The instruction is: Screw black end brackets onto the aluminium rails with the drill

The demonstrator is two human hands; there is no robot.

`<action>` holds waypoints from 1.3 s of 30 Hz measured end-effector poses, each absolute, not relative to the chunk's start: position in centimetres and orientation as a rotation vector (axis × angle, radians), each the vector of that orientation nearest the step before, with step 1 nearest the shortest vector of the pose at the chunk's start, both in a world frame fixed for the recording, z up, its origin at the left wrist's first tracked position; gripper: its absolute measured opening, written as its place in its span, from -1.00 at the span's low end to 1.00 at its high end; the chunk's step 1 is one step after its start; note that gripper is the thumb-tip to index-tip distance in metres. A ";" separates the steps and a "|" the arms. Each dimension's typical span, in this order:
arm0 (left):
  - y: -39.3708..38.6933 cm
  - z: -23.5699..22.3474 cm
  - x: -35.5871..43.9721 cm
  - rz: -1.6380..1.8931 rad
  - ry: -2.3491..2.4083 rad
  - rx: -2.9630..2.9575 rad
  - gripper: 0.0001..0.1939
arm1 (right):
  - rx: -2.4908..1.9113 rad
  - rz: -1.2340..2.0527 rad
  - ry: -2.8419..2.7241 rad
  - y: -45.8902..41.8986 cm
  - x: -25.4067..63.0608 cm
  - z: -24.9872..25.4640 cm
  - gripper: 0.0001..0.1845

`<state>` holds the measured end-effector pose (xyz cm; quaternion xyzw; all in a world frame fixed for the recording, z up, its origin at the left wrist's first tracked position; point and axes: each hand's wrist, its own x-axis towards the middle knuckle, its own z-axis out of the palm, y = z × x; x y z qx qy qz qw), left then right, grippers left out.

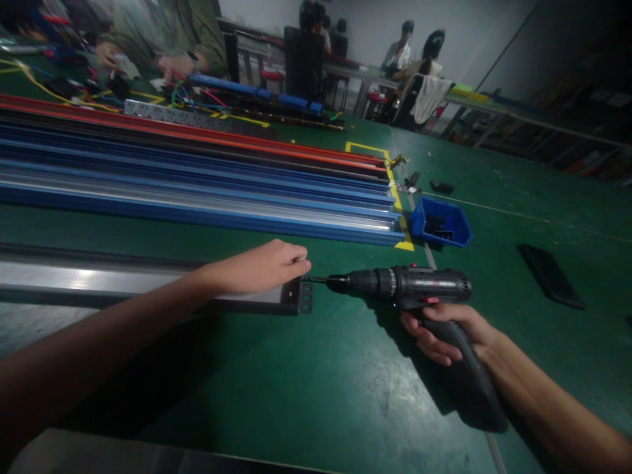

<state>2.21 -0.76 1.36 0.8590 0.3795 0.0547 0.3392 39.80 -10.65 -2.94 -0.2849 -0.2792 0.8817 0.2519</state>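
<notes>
Pointing its thin metal bit (328, 280) at the black slotted end piece (306, 303) of a long, silver-faced bar with dark edges (99, 278), the black pistol-shaped power drill (419, 284) lies sideways over the green desk (345, 382). The right hand (437, 339) has its grip wrapped round the drill's handle. The left hand (276, 266) lies at the bar's end, its grip curled with the fingers bent under; whether it pinches anything is hidden.

The bar lies along the near side of the desk, below blue channel-shaped rails (237, 197). It looks stiff, smooth and likely slippery on its face, awkward for its length; its edges near the end offer the surest hold. The drill looks dense and rigid, best held by the handle. A blue plastic bin (461, 227) sits beyond it.
</notes>
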 end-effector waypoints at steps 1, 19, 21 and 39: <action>-0.8 1.4 2.2 0.143 0.987 2.239 -0.57 | -0.777 2.398 -0.758 -10.7 39.8 -2.9 -0.70; -0.7 1.1 2.1 0.148 0.983 2.251 -0.57 | -0.745 2.437 -0.732 -10.4 39.8 -3.1 -0.69; -0.7 1.2 2.1 0.143 0.989 2.244 -0.57 | -0.748 2.439 -0.733 -10.4 39.8 -3.1 -0.69; -0.8 1.4 2.2 0.133 1.005 2.236 -0.59 | -0.745 2.418 -0.724 -10.5 39.8 -3.0 -0.67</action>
